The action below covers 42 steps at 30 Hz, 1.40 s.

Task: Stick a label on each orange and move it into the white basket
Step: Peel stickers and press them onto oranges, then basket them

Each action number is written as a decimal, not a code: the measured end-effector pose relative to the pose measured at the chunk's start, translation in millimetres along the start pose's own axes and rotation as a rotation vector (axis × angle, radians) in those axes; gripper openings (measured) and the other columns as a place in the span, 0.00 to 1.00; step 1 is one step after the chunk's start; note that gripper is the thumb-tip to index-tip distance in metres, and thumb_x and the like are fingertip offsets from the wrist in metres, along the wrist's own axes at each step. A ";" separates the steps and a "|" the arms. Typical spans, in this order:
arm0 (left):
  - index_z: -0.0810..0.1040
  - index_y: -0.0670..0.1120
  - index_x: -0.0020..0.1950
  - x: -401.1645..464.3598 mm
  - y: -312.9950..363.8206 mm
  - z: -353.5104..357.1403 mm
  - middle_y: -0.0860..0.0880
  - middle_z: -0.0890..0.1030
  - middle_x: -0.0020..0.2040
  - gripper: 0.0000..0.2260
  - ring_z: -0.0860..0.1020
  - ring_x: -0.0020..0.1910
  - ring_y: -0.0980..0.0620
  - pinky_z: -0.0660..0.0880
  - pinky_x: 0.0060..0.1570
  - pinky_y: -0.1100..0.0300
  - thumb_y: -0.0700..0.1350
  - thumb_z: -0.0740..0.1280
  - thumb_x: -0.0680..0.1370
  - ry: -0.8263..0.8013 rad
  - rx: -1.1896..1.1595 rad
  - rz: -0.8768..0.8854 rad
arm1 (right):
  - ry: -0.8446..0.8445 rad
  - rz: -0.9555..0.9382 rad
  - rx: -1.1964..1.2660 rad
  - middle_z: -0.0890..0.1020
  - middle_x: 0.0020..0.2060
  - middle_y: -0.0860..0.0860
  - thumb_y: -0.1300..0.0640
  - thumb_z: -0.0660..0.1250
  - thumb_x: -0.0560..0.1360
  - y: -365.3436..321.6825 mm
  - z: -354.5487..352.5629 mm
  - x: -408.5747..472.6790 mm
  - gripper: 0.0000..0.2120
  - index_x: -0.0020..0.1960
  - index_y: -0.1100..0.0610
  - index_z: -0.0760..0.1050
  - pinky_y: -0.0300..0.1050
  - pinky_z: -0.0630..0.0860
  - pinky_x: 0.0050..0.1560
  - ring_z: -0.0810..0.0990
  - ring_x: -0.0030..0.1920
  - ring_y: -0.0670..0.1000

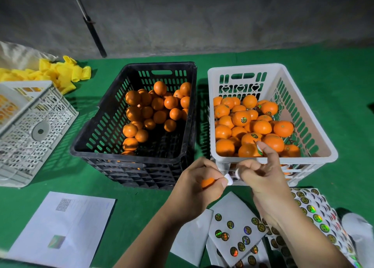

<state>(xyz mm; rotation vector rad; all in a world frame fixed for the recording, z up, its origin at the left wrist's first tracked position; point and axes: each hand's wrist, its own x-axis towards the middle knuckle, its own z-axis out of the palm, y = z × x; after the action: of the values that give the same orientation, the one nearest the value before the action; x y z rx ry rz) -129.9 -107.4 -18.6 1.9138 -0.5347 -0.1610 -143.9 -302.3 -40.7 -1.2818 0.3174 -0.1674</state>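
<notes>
My left hand (199,188) is closed around an orange (208,182), of which only a sliver shows between the fingers. My right hand (263,174) is right beside it, thumb and finger pinched near the orange; a small label (259,147) sticks to the raised index fingertip. Both hands hover in front of the white basket (273,162), which holds several oranges, some bearing round stickers. The black crate (113,113) to its left holds several unlabelled oranges. Sticker sheets (236,229) lie under my right forearm.
A white paper sheet (66,225) lies at the front left on the green mat. An overturned white crate (34,134) and yellow foam nets (60,73) sit at the far left. A grey wall rises behind, with a dark rod (95,32) leaning on it.
</notes>
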 end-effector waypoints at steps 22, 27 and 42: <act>0.85 0.44 0.45 6.4 30.8 20.8 0.41 0.85 0.47 0.14 0.86 0.41 0.46 0.83 0.41 0.54 0.51 0.66 0.83 0.326 -1.166 -0.910 | -0.103 -0.688 -0.490 0.78 0.61 0.36 0.45 0.62 0.84 1.9 33.2 -44.2 0.23 0.76 0.32 0.62 0.35 0.76 0.59 0.80 0.61 0.41; 0.78 0.43 0.54 8.6 34.9 15.7 0.42 0.80 0.45 0.12 0.81 0.43 0.47 0.80 0.49 0.53 0.52 0.65 0.81 0.298 -1.131 -0.925 | -0.152 -0.707 -0.611 0.80 0.59 0.42 0.45 0.61 0.84 17.9 24.9 -47.7 0.22 0.76 0.34 0.63 0.37 0.75 0.59 0.79 0.61 0.41; 0.83 0.39 0.37 14.9 33.9 12.8 0.40 0.85 0.41 0.18 0.86 0.37 0.43 0.84 0.37 0.53 0.48 0.63 0.82 0.322 -1.296 -0.880 | -0.432 -0.729 -0.707 0.70 0.77 0.45 0.56 0.61 0.82 23.3 2.1 -56.3 0.37 0.84 0.49 0.44 0.48 0.75 0.65 0.80 0.63 0.48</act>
<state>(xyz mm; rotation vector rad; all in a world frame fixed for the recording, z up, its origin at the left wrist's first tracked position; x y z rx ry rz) -130.9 -135.2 9.0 0.7258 0.5866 -0.5809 -197.6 -277.1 -54.6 -2.0487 -0.5282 -0.4082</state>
